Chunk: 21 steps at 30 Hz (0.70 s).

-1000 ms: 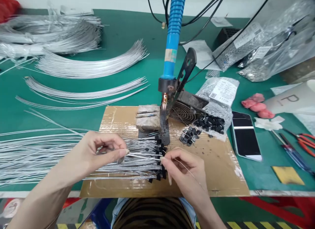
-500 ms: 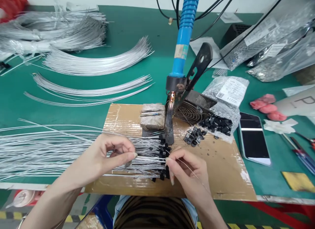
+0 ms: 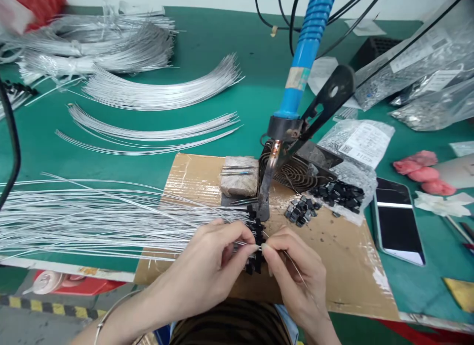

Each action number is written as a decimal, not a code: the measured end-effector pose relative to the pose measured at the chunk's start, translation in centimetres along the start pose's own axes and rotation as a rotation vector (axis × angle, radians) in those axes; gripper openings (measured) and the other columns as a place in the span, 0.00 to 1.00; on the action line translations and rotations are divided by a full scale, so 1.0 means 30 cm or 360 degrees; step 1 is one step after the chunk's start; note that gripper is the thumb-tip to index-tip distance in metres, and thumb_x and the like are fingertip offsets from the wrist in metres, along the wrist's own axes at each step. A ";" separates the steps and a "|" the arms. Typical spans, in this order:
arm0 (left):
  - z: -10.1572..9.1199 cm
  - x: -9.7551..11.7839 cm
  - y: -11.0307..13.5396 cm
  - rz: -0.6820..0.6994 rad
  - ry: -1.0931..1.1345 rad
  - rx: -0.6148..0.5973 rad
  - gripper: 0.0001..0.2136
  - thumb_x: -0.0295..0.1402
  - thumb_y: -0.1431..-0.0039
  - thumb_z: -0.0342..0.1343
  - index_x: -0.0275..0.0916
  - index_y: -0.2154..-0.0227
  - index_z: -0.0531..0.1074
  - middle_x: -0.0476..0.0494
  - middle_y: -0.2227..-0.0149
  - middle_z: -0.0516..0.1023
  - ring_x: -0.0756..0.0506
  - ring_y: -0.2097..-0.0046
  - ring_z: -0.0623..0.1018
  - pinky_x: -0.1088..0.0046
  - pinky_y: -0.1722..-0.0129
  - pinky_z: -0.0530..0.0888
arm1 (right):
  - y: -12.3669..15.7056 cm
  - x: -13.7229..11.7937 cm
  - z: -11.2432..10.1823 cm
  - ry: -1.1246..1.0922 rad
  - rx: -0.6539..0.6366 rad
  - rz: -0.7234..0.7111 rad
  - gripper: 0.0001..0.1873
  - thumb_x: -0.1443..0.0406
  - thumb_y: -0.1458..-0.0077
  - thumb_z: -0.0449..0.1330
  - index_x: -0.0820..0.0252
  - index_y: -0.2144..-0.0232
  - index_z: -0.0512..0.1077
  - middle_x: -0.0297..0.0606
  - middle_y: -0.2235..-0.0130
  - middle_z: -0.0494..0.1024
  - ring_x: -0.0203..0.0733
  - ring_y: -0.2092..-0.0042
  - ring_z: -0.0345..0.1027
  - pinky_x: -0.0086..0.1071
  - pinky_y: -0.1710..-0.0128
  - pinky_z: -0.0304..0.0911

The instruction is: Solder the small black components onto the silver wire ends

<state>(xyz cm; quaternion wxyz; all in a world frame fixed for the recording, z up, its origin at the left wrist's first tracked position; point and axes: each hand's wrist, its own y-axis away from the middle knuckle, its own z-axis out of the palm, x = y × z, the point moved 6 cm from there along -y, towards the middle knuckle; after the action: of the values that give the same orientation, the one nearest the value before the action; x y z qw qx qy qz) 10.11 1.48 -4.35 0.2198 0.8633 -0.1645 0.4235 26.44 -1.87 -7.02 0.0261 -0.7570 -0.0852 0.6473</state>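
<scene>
My left hand (image 3: pixel 225 258) is closed in a pinch on a thin white wire (image 3: pixel 242 242) close to its end. Its thumb and index tips meet the fingertips of my right hand (image 3: pixel 296 261), also pinched, at that end. A fine strand of solder wire (image 3: pixel 296 268) runs through my right hand toward the wrist. What sits exactly between the fingertips is too small to make out. Under and behind both hands lie many white wires (image 3: pixel 111 216) with black connectors (image 3: pixel 255 226) on their right ends. A blue-handled soldering iron (image 3: pixel 296 83) points down just beyond the fingers.
Cardboard (image 3: pixel 344 276) covers the bench below my hands. Behind it are a block with thin metal rods (image 3: pixel 239 179), a round grille (image 3: pixel 292 172), loose black parts (image 3: pixel 301 210) and a bag (image 3: pixel 359 152). A phone (image 3: pixel 398 221) lies right; wire bundles (image 3: pixel 159 93) lie back left.
My left hand has slid right along the wire until its fingertips reach those of my right hand. The whole view has shifted, with the bench things now farther right.
</scene>
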 end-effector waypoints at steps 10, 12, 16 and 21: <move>-0.005 -0.037 -0.025 -0.0211 0.0647 0.0283 0.10 0.38 0.32 0.58 0.42 0.70 0.73 0.51 0.74 0.70 0.48 0.72 0.67 0.72 0.73 0.64 | 0.005 0.061 -0.050 -0.0512 0.0701 0.0174 0.13 0.67 0.29 0.60 0.56 0.69 0.74 0.29 0.75 0.68 0.35 0.72 0.62 0.30 0.72 0.58; -0.016 -0.045 -0.022 -0.0232 0.0679 0.0309 0.10 0.39 0.33 0.59 0.42 0.70 0.74 0.51 0.74 0.70 0.48 0.73 0.67 0.72 0.74 0.64 | 0.006 0.080 -0.056 -0.0704 0.0759 0.0279 0.12 0.64 0.29 0.61 0.56 0.67 0.78 0.30 0.73 0.71 0.33 0.73 0.65 0.28 0.74 0.60; -0.022 -0.043 -0.024 -0.0229 0.0657 0.0293 0.09 0.39 0.34 0.60 0.43 0.70 0.76 0.50 0.75 0.72 0.48 0.75 0.67 0.72 0.76 0.63 | 0.004 0.087 -0.011 -0.0980 0.0562 0.0454 0.26 0.52 0.25 0.51 0.58 0.61 0.84 0.39 0.68 0.80 0.38 0.73 0.74 0.31 0.75 0.70; -0.022 -0.044 -0.028 -0.0230 0.0602 0.0316 0.08 0.39 0.36 0.61 0.43 0.69 0.79 0.48 0.75 0.77 0.48 0.75 0.71 0.72 0.76 0.64 | 0.000 0.056 0.042 -0.0900 0.0400 0.0556 0.18 0.55 0.28 0.58 0.57 0.58 0.86 0.37 0.67 0.80 0.36 0.74 0.75 0.31 0.72 0.74</move>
<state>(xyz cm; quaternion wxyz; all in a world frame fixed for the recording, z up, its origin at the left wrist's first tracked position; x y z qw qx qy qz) 9.28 2.66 -5.26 0.1905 0.7954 -0.0157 0.5751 25.45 -1.70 -8.87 -0.0165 -0.5420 0.1220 0.8313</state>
